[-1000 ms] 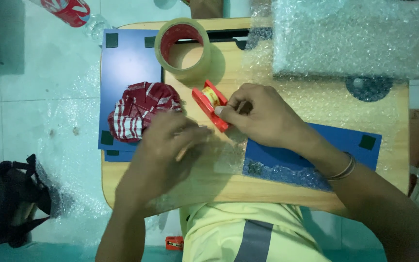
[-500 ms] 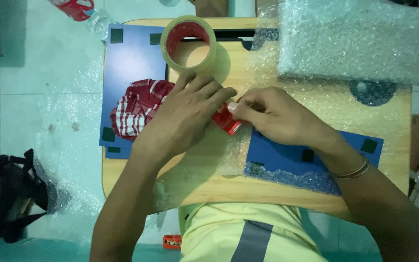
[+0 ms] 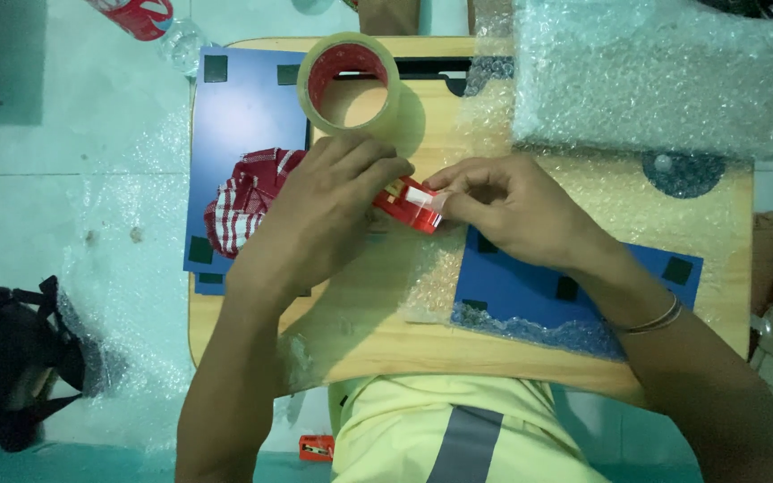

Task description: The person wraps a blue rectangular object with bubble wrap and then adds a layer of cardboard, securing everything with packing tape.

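In the head view, both hands meet over the middle of a small wooden table. The left hand lies closed over one end of a small red tape dispenser, fingers curled on top, seemingly to steady it. The right hand pinches the other end between thumb and fingertips, where a pale strip shows, probably the tape's free end. The dispenser sits just off the tabletop, at its centre, near the far edge.

One roll of clear packing tape stands flat at the far edge, within easy reach. One red-and-white checked cloth lies bunched beside the left hand, on a blue board at the left edge. A second blue board lies under the right wrist, half covered by bubble wrap. One thick bubble-wrap bundle fills the far right corner.
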